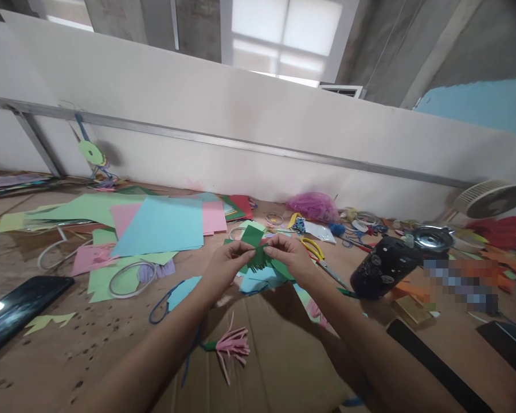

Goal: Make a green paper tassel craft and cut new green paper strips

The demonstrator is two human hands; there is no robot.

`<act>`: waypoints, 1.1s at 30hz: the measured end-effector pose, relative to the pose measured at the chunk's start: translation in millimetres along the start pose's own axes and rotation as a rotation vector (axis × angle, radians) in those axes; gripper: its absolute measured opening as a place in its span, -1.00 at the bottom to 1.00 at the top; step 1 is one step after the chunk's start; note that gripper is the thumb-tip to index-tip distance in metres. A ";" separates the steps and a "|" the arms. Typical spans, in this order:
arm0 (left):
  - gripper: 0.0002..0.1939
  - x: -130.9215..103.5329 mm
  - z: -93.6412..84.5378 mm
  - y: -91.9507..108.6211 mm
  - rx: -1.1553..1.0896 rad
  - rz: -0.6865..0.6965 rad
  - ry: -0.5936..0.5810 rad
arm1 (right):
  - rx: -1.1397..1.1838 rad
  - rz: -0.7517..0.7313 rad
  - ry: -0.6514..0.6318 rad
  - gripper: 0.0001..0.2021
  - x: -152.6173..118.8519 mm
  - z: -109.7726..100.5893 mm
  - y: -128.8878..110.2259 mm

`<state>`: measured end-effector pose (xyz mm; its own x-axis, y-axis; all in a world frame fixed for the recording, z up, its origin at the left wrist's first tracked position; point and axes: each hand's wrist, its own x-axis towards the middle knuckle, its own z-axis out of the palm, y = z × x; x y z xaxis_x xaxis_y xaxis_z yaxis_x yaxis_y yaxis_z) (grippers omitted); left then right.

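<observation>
Between my two hands is a strip of dark green paper with a fringe cut along its lower edge. My left hand pinches one side of it, thumb against fingers. On the other side my right hand pinches it the same way. Just behind stands a plain dark green paper piece. Light blue paper lies beneath the hands. Nearer to me, a pink fringed paper flower with a green wrapped end rests on the brown cardboard. Yellow-handled scissors lie right of my right hand.
Coloured paper sheets spread over the left of the table. A phone lies at far left, near a white cord loop. At right are a dark tumbler, a small wooden block and a fan. A white partition closes the back.
</observation>
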<state>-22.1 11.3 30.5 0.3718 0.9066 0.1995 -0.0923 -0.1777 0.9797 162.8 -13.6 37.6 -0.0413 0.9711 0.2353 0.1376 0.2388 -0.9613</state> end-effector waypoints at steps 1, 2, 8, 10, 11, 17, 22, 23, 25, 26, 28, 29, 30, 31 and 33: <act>-0.74 1.3 -1.4 -2.0 -0.003 0.007 0.013 | -0.001 -0.011 0.005 -0.73 0.2 -0.4 1.0; -0.74 2.6 -2.8 -3.5 -0.002 0.016 0.023 | -0.006 -0.030 0.023 -0.74 0.4 -1.1 1.7; -0.75 3.6 -5.4 -4.4 -0.013 0.010 0.086 | -0.172 -0.183 0.179 -0.84 -3.0 -3.2 -5.0; -0.77 2.8 -3.7 -3.4 -0.011 0.000 0.086 | -0.263 -0.237 0.185 -0.90 -6.2 -0.9 -8.6; -0.79 2.3 -2.7 -2.9 -0.010 0.002 0.087 | -0.305 -0.263 0.180 -0.91 -7.6 0.5 -9.6; -0.88 1.4 3.0 -2.2 -0.012 0.024 0.048 | -0.359 -0.257 0.147 -0.89 -11.1 5.6 -3.6; -0.91 5.8 8.3 -0.5 -0.015 0.046 0.021 | -0.367 -0.216 0.123 -0.84 -11.9 5.2 -2.4; -0.92 7.7 9.5 0.9 -0.018 0.050 0.003 | -0.371 -0.210 0.127 -0.83 -12.2 4.7 -3.4; -0.93 12.1 11.5 4.4 -0.009 0.064 -0.033 | -0.365 -0.206 0.135 -0.83 -12.4 3.3 -5.4; -0.93 14.3 12.0 6.5 0.003 0.075 -0.051 | -0.357 -0.206 0.139 -0.83 -12.3 2.5 -6.2; -0.91 17.3 12.1 11.2 0.042 0.097 -0.072 | -0.333 -0.212 0.146 -0.83 -11.8 1.1 -7.4; -0.90 17.9 11.7 13.7 0.068 0.105 -0.077 | -0.321 -0.218 0.146 -0.83 -11.6 0.6 -7.8; -0.90 17.7 11.2 16.0 0.096 0.109 -0.079 | -0.309 -0.222 0.143 -0.83 -11.3 0.3 -8.1; -0.89 17.0 10.6 18.1 0.124 0.114 -0.078 | -0.296 -0.222 0.138 -0.84 -10.9 0.1 -8.4; -0.89 14.5 9.3 21.0 0.173 0.133 -0.067 | -0.269 -0.214 0.130 -0.84 -10.2 0.4 -8.9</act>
<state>-10.0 17.2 54.1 0.4280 0.8443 0.3225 0.0133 -0.3627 0.9318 161.6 -25.6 43.8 0.0263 0.8877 0.4597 0.3958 0.4131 -0.8202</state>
